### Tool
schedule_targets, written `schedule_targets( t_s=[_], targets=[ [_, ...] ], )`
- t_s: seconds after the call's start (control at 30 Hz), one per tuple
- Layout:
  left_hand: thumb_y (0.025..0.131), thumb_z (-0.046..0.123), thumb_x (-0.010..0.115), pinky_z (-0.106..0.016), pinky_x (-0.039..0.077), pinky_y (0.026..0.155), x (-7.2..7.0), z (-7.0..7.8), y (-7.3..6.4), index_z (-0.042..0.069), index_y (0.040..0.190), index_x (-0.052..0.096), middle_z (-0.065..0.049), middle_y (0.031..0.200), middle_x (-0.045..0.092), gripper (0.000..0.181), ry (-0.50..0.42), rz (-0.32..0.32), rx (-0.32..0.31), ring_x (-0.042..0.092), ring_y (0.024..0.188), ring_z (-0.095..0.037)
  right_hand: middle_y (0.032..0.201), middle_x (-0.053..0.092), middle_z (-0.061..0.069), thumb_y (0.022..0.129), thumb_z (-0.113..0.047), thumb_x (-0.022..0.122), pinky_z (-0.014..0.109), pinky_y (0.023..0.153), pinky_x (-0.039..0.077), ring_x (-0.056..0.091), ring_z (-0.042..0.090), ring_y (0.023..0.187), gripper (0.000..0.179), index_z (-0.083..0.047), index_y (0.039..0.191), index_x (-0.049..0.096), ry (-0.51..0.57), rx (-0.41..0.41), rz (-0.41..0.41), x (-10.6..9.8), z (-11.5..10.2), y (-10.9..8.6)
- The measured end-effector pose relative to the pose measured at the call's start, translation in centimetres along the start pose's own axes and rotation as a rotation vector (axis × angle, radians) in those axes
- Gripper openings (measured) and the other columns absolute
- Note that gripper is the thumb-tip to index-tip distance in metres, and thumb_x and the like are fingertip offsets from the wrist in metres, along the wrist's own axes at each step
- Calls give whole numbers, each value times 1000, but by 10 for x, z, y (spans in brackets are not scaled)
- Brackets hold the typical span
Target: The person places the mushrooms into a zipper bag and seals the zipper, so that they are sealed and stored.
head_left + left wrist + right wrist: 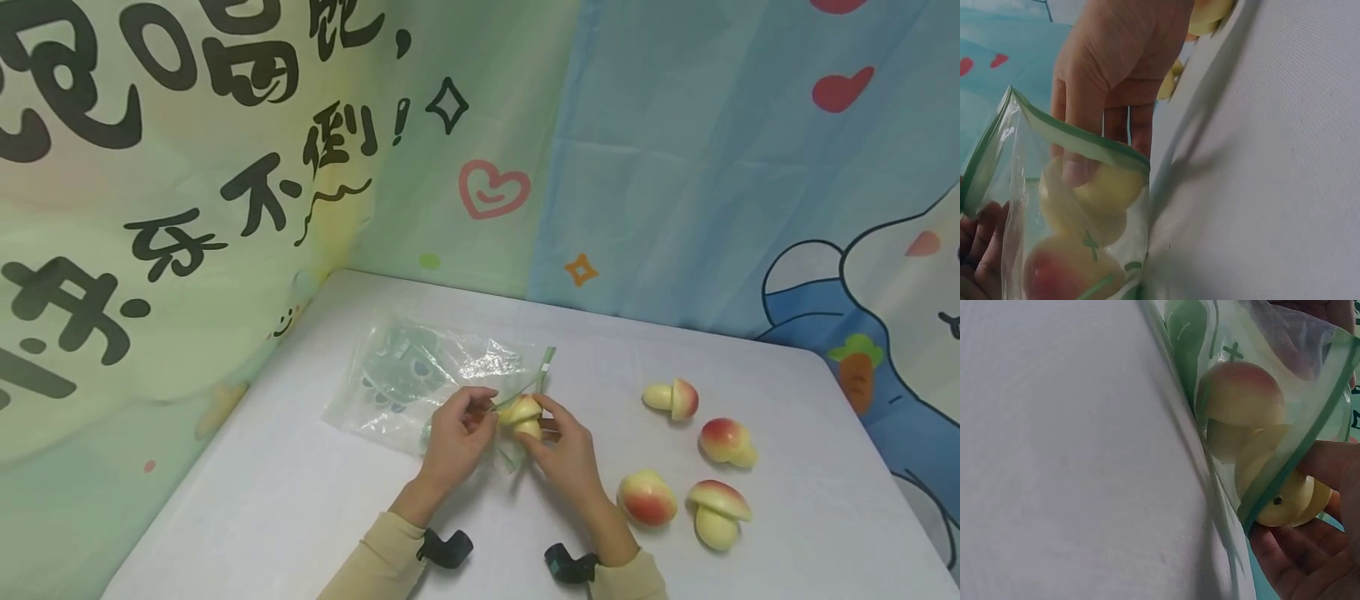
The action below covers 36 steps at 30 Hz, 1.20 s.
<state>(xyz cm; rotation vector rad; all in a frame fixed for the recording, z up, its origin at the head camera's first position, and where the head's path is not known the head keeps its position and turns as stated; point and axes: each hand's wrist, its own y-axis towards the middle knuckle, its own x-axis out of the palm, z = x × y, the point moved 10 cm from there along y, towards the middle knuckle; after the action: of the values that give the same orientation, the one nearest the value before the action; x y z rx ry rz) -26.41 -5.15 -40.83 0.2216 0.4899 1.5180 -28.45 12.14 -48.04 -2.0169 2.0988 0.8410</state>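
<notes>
My left hand pinches the rim of a clear zip bag with a green zip edge; the bag lies on the table. At the bag's mouth, my right hand holds a toy mushroom, pale yellow with a reddish cap. In the right wrist view this mushroom is partly inside the green rim, with fingers and thumb round it. Another toy mushroom with a red-tinged cap sits deeper in the bag, seen through the plastic; the left wrist view shows its red patch.
More toy mushrooms lie on the white table at the right: one at the back, a second, and two nearer ones. Printed curtains hang behind and at the left. Black camera mounts sit at both wrists.
</notes>
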Motion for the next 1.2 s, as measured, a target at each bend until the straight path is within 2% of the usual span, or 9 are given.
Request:
schedule_targets(
  t_s=[0.13, 0.33, 0.63, 0.87, 1.07, 1.2],
  targets=[
    [81, -15, 64, -24, 55, 61, -2, -1, -1, -8, 105, 63, -21, 86, 64, 25, 31, 24, 7, 62, 71, -25, 127, 63, 16, 74, -4, 83, 29, 75, 60, 69, 30, 94, 62, -5, 131, 58, -8, 12, -19, 6, 1, 0],
    [81, -12, 66, -28, 56, 63, -2, -3, -2, -5, 104, 64, -17, 84, 64, 24, 42, 34, -1, 61, 70, -25, 125, 63, 17, 74, -4, 83, 27, 78, 59, 68, 28, 95, 63, -4, 131, 58, -47, 39, -52, 14, 0, 2],
    [81, -14, 66, -22, 54, 57, -3, -3, -2, -10, 103, 63, -16, 80, 62, 22, 33, 37, -2, 61, 65, -19, 124, 63, 15, 75, -7, 83, 26, 79, 59, 68, 27, 98, 63, -2, 132, 56, -76, 37, -107, 25, -1, 5],
    [82, -14, 65, -22, 54, 56, -2, -1, -1, -11, 103, 62, -18, 82, 62, 22, 31, 30, 16, 61, 65, -19, 124, 63, 15, 75, -5, 82, 27, 78, 59, 68, 29, 99, 63, -4, 132, 55, -70, 38, -138, 30, -5, 5],
    [82, -13, 64, -19, 53, 56, -3, -2, 0, -10, 104, 62, -20, 83, 62, 21, 19, 34, 3, 62, 65, -20, 124, 63, 14, 76, -7, 83, 29, 79, 59, 68, 29, 99, 62, -6, 132, 57, -39, 17, -100, 22, -5, 4],
    [82, -13, 64, -19, 53, 56, -5, -3, 0, -12, 104, 62, -21, 84, 62, 22, 13, 53, 5, 62, 65, -24, 126, 63, 12, 79, -6, 81, 30, 79, 59, 68, 31, 98, 55, -6, 129, 60, 26, 13, -35, 7, -3, 3]
  ],
)
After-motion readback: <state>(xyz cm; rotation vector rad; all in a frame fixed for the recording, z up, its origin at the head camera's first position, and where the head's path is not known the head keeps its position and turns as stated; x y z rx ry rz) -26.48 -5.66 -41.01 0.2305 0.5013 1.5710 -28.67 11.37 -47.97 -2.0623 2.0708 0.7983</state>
